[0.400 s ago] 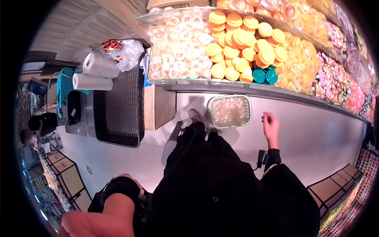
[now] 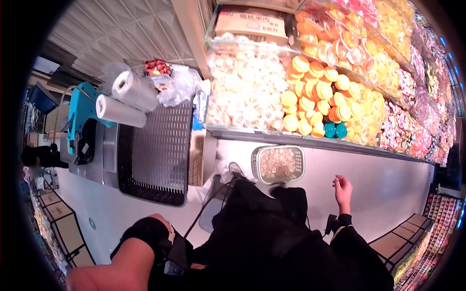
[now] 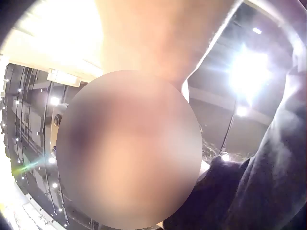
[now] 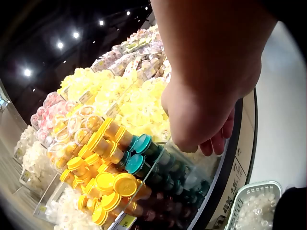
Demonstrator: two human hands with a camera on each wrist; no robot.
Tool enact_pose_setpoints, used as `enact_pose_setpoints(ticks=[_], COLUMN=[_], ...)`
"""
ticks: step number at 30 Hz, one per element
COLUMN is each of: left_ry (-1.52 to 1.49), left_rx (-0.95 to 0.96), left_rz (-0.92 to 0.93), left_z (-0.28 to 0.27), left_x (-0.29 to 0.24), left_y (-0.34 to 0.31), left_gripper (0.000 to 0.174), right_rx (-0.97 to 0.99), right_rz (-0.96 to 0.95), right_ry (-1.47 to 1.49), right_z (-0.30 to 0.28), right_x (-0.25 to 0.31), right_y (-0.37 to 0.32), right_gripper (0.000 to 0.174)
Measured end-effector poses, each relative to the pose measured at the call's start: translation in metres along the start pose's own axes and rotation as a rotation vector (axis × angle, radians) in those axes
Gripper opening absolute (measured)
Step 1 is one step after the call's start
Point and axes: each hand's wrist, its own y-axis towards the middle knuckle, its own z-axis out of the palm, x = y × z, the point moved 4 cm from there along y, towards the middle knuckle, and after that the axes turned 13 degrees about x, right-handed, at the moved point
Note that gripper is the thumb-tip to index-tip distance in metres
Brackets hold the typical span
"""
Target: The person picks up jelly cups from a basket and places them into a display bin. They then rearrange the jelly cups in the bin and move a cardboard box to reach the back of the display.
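Note:
My right hand [image 2: 342, 188] hangs with loosely curled fingers and holds nothing, to the right of a pale green plastic basket [image 2: 258, 167]. That basket stands on the floor, filled with small clear-wrapped cups [image 2: 280, 164]. In the right wrist view, the right hand [image 4: 206, 115] overlaps the edge of a glass display bin; teal-lidded jars [image 4: 135, 164] and yellow-lidded jars [image 4: 125, 184] sit nearby. My left arm [image 2: 131, 262] is bent up close to the head camera. Its fingers are hidden in both views, and I cannot tell whether it holds anything.
Sloping bins hold white-wrapped sweets [image 2: 245, 89], yellow packs [image 2: 366, 114] and pink packs [image 2: 403, 128]. Left of them sit a black woven basket [image 2: 154, 155], plastic bag rolls [image 2: 121, 111] and a teal machine [image 2: 80, 114]. Low boxes [image 2: 398, 237] stand at the right.
The head view has tilted up, so the bins and the floor basket sit lower and a carton behind the bins shows more fully. My right hand also appears lower and slightly further right, still empty.

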Motion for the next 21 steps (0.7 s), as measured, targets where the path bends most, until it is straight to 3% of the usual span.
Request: enact_pose_setpoints(ticks=[1, 3, 5, 7, 13, 14, 17, 21], left_ry=[0.230, 0.353, 0.478, 0.626, 0.695, 0.817, 1.078, 0.965], left_rx=[0.145, 0.156, -0.061, -0.099, -0.175, -0.236, -0.365, -0.407], left_rz=[-0.538, -0.572, -0.697, -0.881, -1.160, -1.254, -1.522, -1.827], left_z=[-0.011, -0.032, -0.054, -0.068, -0.094, -0.098, -0.098, -0.090], left_x=[-0.004, -0.023, -0.032, -0.042, -0.059, -0.065, -0.077, -0.101], left_y=[-0.001, -0.002, -0.019, -0.040, -0.102, -0.115, -0.164, -0.288], left_gripper=[0.036, 0.030, 0.035, 0.036, 0.038, 0.040, 0.041, 0.021], right_rx=[0.016, 0.029, 0.071, 0.085, 0.156, 0.191, 0.302, 0.544], right_rz=[0.015, 0.027, 0.083, 0.112, 0.161, 0.117, 0.100, 0.146], right_ry=[0.012, 0.024, 0.024, -0.016, 0.015, -0.006, -0.015, -0.076], right_z=[0.002, 0.004, 0.006, 0.007, 0.019, 0.025, 0.043, 0.080], right_x=[0.002, 0.001, -0.004, -0.002, -0.009, -0.009, 0.013, -0.006], right_y=[-0.002, -0.008, -0.011, -0.014, 0.000, 0.007, 0.010, 0.018], right_gripper=[0.021, 0.021, 0.020, 0.020, 0.022, 0.023, 0.024, 0.022])
